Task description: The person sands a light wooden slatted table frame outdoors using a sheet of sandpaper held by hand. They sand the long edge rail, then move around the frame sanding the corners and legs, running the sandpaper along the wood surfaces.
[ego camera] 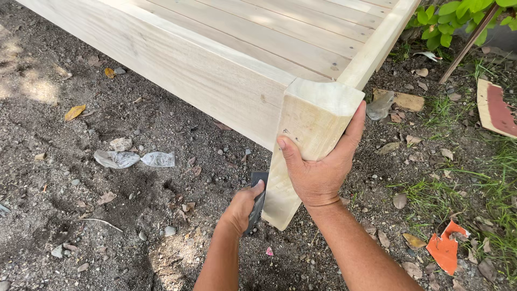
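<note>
A pale wooden frame [204, 70] of planks stands on the dirt, with a square wooden leg [307, 129] at its near corner. My right hand [320, 167] grips that leg from the front, thumb on the left face and fingers round the right side. My left hand [242, 207] is lower, to the left of the leg's foot, and holds a dark grey flat piece [259, 198], like sandpaper, pressed against the leg's left face.
The ground is bare dirt [81, 205] with stones, dry leaves and a crumpled clear plastic wrapper [134, 159]. Grass and green plants [458, 21] lie at the right, with orange shards [446, 245], a red-and-white board piece [495, 108] and a thin stick [466, 46].
</note>
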Demonstrator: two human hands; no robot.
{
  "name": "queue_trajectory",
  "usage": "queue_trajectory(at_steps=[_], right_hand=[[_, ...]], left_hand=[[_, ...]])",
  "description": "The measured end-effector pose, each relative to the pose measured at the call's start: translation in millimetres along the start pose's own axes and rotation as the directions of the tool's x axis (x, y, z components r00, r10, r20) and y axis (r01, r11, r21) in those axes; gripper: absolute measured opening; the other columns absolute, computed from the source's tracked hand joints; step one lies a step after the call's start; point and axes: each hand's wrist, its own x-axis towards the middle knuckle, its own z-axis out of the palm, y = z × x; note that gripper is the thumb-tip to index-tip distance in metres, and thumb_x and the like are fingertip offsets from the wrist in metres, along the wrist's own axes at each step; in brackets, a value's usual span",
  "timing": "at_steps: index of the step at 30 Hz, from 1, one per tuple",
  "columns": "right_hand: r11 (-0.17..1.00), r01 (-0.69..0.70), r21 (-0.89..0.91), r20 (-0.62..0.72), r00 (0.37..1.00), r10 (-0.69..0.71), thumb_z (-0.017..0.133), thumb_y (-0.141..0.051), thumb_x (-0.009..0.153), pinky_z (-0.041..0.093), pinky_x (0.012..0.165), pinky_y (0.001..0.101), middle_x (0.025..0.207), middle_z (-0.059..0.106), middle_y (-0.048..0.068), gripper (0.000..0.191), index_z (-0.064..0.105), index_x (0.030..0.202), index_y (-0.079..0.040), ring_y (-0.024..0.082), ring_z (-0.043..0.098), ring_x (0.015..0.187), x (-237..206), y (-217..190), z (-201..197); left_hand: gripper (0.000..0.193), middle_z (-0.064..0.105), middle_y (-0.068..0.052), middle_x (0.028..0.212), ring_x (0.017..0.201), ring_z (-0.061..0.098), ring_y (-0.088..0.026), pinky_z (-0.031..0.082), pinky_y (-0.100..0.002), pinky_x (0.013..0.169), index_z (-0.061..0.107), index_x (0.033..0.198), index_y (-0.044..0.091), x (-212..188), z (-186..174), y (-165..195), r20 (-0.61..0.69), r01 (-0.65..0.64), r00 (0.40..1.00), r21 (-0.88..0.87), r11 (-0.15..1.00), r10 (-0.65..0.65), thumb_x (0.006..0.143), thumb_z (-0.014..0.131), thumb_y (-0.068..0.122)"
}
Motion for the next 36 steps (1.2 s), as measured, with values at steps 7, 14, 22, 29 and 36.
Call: queue_trajectory(at_steps=[7, 14, 22, 29, 36], right_hand=[[0.997, 0.014, 0.072, 0.010, 1.000, -0.015, 0.094, -0.016, 0.086, 0.037, 0.129, 0.0378, 0.162, 0.033, 0.021, 0.120, 0.003, 0.162, 0.003, 0.028, 0.043, 0.150, 2, 2, 2], [0.999, -0.006, 0.044, 0.014, 1.000, 0.006, 0.094, -0.017, 0.083, 0.037, 0.132, 0.0411, 0.160, 0.034, 0.022, 0.120, 0.005, 0.162, 0.004, 0.030, 0.043, 0.149, 2, 0, 0], [0.999, 0.009, 0.050, -0.003, 1.000, -0.009, 0.095, -0.019, 0.084, 0.036, 0.132, 0.0402, 0.162, 0.034, 0.023, 0.121, 0.005, 0.162, 0.004, 0.030, 0.043, 0.150, 4, -2, 3], [0.999, -0.018, 0.034, 0.013, 1.000, 0.018, 0.093, -0.018, 0.081, 0.038, 0.129, 0.0400, 0.164, 0.037, 0.023, 0.123, 0.007, 0.166, 0.003, 0.032, 0.045, 0.151, 5, -4, 0], [0.994, -0.076, 0.073, 0.050, 0.996, 0.073, 0.087, -0.026, 0.088, 0.039, 0.126, 0.0400, 0.164, 0.038, 0.024, 0.119, 0.002, 0.166, 0.003, 0.032, 0.047, 0.149, 6, -8, -2]], left_hand=[[0.044, 0.071, -0.007, 0.117, 0.108, 0.066, -0.019, 0.050, -0.034, 0.095, 0.059, 0.126, 0.003, 2, 14, -32, -0.264, -0.240, 0.949, -0.241, 0.940, 0.174, 0.097, 0.059, 0.036], [0.051, 0.067, -0.009, 0.111, 0.101, 0.062, -0.019, 0.048, -0.037, 0.093, 0.059, 0.121, -0.001, 12, 60, -38, -0.511, -0.341, 0.844, -0.276, 0.899, 0.164, 0.101, 0.052, 0.046], [0.047, 0.063, -0.006, 0.094, 0.083, 0.056, -0.020, 0.044, -0.036, 0.075, 0.064, 0.107, -0.006, 19, 89, -63, -0.593, -0.628, 0.742, -0.452, 0.634, 0.312, 0.106, 0.056, 0.041], [0.047, 0.069, -0.010, 0.114, 0.095, 0.066, -0.022, 0.052, -0.040, 0.084, 0.063, 0.122, -0.002, 14, 92, -48, -0.689, -0.554, 0.725, -0.572, 0.605, 0.012, 0.102, 0.049, 0.038], [0.049, 0.071, -0.012, 0.116, 0.097, 0.066, -0.020, 0.053, -0.037, 0.085, 0.063, 0.127, -0.003, -1, 125, -37, -0.675, -0.727, 0.638, -0.371, 0.578, 0.370, 0.102, 0.049, 0.037]])
